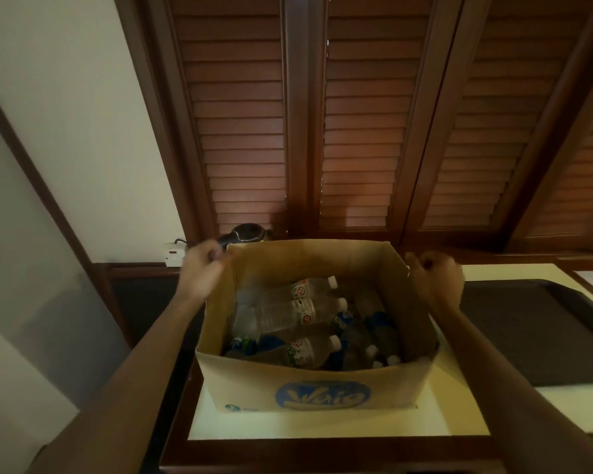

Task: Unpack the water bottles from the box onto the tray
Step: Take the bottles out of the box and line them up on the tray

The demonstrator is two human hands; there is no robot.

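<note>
Several clear water bottles [290,311] heaped in open cardboard box [308,388]; both hands, left [204,265] and right [437,278], grip its rim.

1. The tray [541,333] runs off the right edge of the frame.
2. The box [308,384] wall hides the lower bottles [288,314]; their count cannot be told.
3. The left hand [204,265] is motion-blurred, its grip unclear.
4. The right hand [435,277] covers the box corner; its fingertips are unseen.
5. A dark object [245,233] behind the box is half hidden.
</note>
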